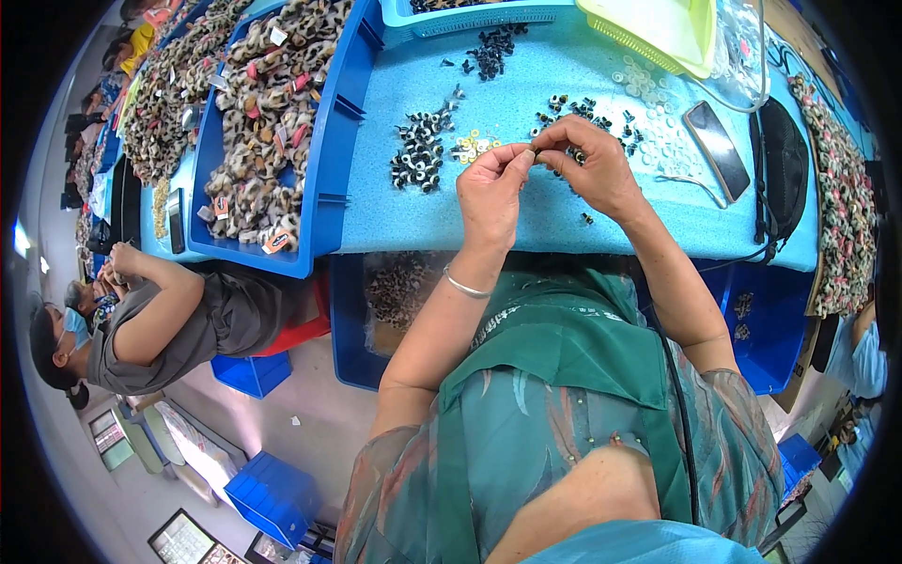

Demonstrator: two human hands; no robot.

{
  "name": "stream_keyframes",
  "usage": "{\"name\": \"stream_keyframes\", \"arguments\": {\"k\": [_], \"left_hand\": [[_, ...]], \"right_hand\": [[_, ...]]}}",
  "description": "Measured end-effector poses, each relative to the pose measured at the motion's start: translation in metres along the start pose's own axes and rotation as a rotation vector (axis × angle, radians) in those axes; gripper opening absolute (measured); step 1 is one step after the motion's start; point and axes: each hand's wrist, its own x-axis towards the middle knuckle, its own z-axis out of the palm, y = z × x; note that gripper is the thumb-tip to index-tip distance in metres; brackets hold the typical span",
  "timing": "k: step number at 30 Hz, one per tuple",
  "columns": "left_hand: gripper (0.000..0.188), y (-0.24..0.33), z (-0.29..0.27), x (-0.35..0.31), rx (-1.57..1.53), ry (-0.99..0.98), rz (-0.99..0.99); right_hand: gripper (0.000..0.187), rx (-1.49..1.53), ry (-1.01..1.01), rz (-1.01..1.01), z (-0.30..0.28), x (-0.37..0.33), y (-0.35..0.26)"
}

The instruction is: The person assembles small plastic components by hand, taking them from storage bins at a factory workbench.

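Note:
Over the front of the blue-covered table (404, 221), my left hand (491, 197) and my right hand (598, 167) meet fingertip to fingertip. Both pinch at a tiny dark piece, too small and too covered by the fingers to name. Just left of my left hand is a heap of black-and-white plastic toy eyes (420, 155). A few small yellowish pieces (476, 146) lie behind its fingers. More dark, shiny toy eyes (587, 110) are scattered behind my right hand, which partly hides them. Clear round washers (662, 141) spread to its right.
A blue crate (324, 150) full of spotted plush pieces stands on the left. Black pegs (493, 56) lie farther back, near a yellow-green basket (691, 38). To the right are a phone (717, 150), a thin metal tool (695, 183) and a black pouch (785, 169). A co-worker (160, 320) sits at left.

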Motion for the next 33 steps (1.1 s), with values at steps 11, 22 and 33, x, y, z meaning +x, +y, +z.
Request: {"name": "stream_keyframes", "arguments": {"k": [11, 22, 33], "left_hand": [[0.014, 0.02, -0.042, 0.017, 0.953, 0.054, 0.689], [0.007, 0.025, -0.054, 0.058, 1.461, 0.015, 0.9], [0.006, 0.036, -0.042, 0.058, 1.414, -0.01, 0.715]], "right_hand": [[0.011, -0.573, -0.101, -0.173, -0.027, 0.059, 0.016], [0.015, -0.68, -0.048, -0.439, 0.005, 0.135, 0.084], [0.013, -0.777, -0.081, -0.193, 0.003, 0.129, 0.07]]}}
